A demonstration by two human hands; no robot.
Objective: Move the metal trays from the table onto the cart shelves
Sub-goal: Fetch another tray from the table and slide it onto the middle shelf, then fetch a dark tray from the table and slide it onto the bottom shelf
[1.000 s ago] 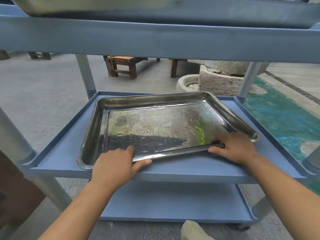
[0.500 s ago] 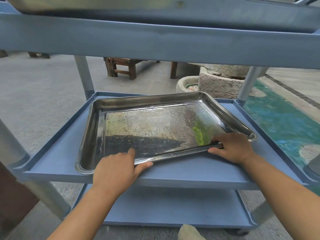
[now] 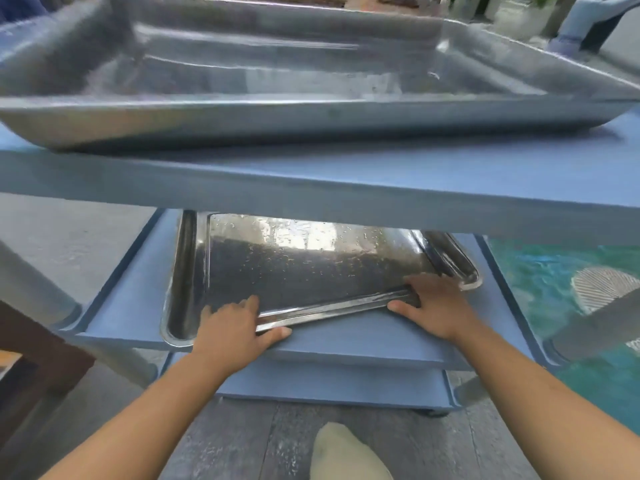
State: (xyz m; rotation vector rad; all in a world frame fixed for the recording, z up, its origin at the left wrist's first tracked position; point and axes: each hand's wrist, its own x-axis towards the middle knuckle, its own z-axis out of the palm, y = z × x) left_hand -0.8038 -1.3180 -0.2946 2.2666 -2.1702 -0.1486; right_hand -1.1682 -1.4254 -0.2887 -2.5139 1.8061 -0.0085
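Note:
A wet metal tray [image 3: 311, 268] lies on the blue cart's middle shelf [image 3: 346, 330], turned slightly askew. My left hand [image 3: 232, 327] grips its near rim at the left, thumb under the edge and fingers on top. My right hand [image 3: 436, 303] holds the same rim near the right corner, fingers on the tray and thumb on the shelf side. A second, larger metal tray [image 3: 277, 74] sits on the cart's top shelf [image 3: 311, 181], which hides the far half of the lower tray.
The bottom shelf [image 3: 329, 386] shows beneath the middle one. Grey cart posts stand at the left [image 3: 31, 282] and right [image 3: 595, 323]. Dark wooden furniture [image 3: 27, 362] is at the left, turquoise water [image 3: 568, 271] at the right. My shoe [image 3: 346, 455] is on the floor.
My head has risen, so the top shelf and its tray now fill the upper view. Both hands keep their hold on the lower tray's near rim; the tray lies more askew.

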